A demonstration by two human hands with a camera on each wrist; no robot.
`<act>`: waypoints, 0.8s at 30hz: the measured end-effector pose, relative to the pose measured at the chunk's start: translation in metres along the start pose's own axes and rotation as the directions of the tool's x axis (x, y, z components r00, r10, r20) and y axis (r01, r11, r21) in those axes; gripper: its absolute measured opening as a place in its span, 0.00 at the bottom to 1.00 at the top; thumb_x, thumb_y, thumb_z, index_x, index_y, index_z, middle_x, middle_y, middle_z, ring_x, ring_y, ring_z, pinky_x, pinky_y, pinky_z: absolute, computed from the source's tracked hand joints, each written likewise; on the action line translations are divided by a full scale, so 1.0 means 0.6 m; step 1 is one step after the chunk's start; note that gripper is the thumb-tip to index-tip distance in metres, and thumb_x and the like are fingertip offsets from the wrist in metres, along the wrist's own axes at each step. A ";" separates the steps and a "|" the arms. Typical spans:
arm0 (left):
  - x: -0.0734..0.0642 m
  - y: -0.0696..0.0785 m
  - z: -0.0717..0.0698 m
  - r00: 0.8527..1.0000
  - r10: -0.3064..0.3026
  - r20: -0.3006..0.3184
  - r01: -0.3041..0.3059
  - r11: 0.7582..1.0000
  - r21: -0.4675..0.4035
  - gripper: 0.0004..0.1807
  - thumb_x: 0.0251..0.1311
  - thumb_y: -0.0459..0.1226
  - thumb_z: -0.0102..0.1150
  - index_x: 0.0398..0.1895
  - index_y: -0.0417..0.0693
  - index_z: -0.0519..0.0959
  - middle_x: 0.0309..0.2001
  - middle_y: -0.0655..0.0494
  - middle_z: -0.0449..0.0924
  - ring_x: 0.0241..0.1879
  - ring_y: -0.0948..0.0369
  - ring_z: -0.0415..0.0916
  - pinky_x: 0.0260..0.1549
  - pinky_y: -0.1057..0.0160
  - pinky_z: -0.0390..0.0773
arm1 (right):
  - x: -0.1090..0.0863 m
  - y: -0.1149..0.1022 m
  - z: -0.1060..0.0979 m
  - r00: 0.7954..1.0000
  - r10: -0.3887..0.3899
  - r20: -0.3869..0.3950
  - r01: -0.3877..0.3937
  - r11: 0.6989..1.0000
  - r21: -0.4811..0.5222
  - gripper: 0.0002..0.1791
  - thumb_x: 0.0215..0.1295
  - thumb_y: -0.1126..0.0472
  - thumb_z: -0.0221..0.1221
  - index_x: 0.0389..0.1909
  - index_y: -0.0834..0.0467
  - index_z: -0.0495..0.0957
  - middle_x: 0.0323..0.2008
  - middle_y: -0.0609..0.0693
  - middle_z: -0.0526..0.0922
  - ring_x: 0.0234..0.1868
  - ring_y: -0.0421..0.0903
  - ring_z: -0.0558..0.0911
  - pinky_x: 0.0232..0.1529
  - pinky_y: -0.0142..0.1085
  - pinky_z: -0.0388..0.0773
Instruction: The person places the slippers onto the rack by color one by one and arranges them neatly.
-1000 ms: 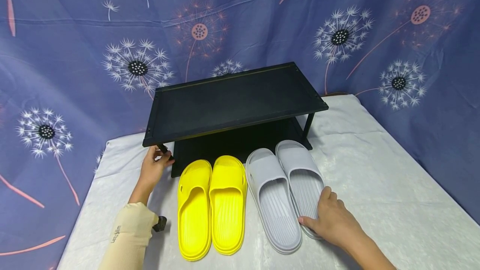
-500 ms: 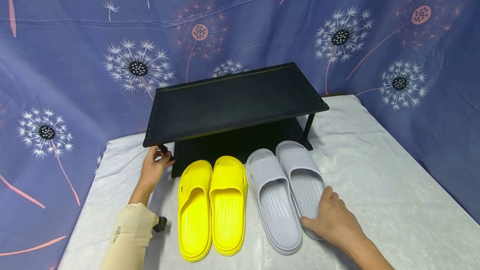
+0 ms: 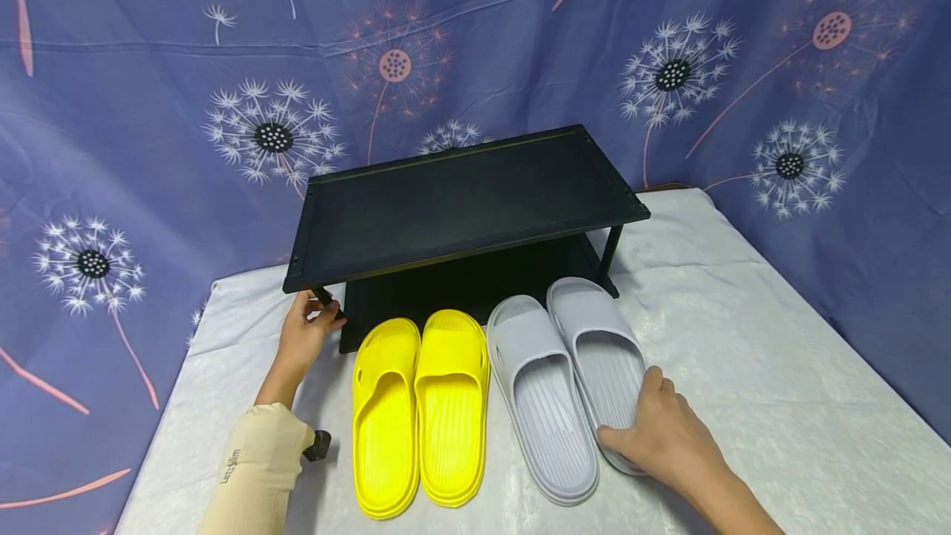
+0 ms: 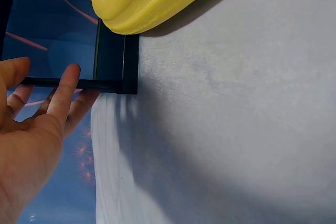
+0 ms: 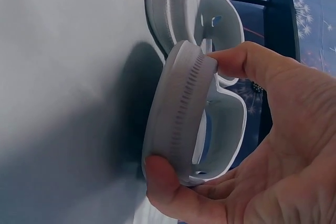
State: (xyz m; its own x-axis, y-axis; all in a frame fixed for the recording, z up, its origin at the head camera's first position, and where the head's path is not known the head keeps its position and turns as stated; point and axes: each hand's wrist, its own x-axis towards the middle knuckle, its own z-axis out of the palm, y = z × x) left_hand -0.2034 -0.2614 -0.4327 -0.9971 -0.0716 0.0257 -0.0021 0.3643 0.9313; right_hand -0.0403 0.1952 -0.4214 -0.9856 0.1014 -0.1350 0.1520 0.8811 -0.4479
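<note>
My right hand (image 3: 672, 440) grips the heel end of the right-hand grey slipper (image 3: 594, 312). In the right wrist view the thumb and fingers (image 5: 163, 174) hold opposite edges of its sole. Beside it, touching, lies the other grey slipper (image 3: 546, 411). To their left, side by side, are two yellow slippers (image 3: 386, 428). All the toes point at a black two-tier shoe rack (image 3: 468, 201). My left hand (image 3: 303, 333) holds the rack's front left post, with fingers on both sides of it in the left wrist view. The rack's top shelf partly hides these fingertips.
A white cloth (image 3: 743, 337) covers the table. Behind the rack hangs a blue curtain (image 3: 505, 40) with dandelion prints, which also rises along the left and right sides. A small black device (image 3: 318, 444) sits at my left cuff.
My right hand shifts very slightly along the heel of the grey slipper. The left hand, the rack and the slippers show no visible movement.
</note>
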 end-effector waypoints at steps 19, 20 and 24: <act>0.001 -0.002 -0.001 1.000 -0.009 0.013 0.009 1.000 0.004 0.16 0.72 0.34 0.47 0.57 0.37 0.60 0.48 0.41 0.66 0.41 0.57 0.81 0.51 0.53 0.81 | -0.019 -0.006 -0.028 0.998 -0.022 -0.057 0.023 1.000 0.017 0.53 0.39 0.46 0.71 0.53 0.79 0.54 0.41 0.74 0.72 0.36 0.63 0.78 0.32 0.57 0.77; 0.000 -0.002 -0.001 1.000 -0.009 0.012 0.009 1.000 0.005 0.16 0.72 0.34 0.47 0.56 0.37 0.60 0.48 0.41 0.66 0.42 0.56 0.81 0.51 0.53 0.81 | -0.020 -0.007 -0.029 0.998 -0.023 -0.058 0.024 1.000 0.020 0.53 0.39 0.46 0.71 0.53 0.79 0.54 0.40 0.74 0.72 0.36 0.63 0.78 0.32 0.56 0.77; 0.000 -0.002 -0.001 1.000 -0.006 0.011 0.006 1.000 0.003 0.15 0.72 0.35 0.48 0.55 0.38 0.60 0.47 0.41 0.66 0.45 0.49 0.81 0.50 0.54 0.81 | -0.023 -0.009 -0.034 0.998 -0.022 -0.062 0.023 0.999 0.025 0.55 0.40 0.46 0.71 0.55 0.79 0.53 0.42 0.75 0.71 0.36 0.64 0.78 0.33 0.57 0.77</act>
State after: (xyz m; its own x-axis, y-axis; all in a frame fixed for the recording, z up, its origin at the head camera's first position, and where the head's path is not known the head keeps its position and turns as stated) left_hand -0.2034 -0.2623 -0.4334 -0.9979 -0.0632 0.0161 -0.0082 0.3670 0.9302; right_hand -0.0288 0.1986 -0.3988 -0.9914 0.1109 -0.0699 0.1309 0.8714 -0.4727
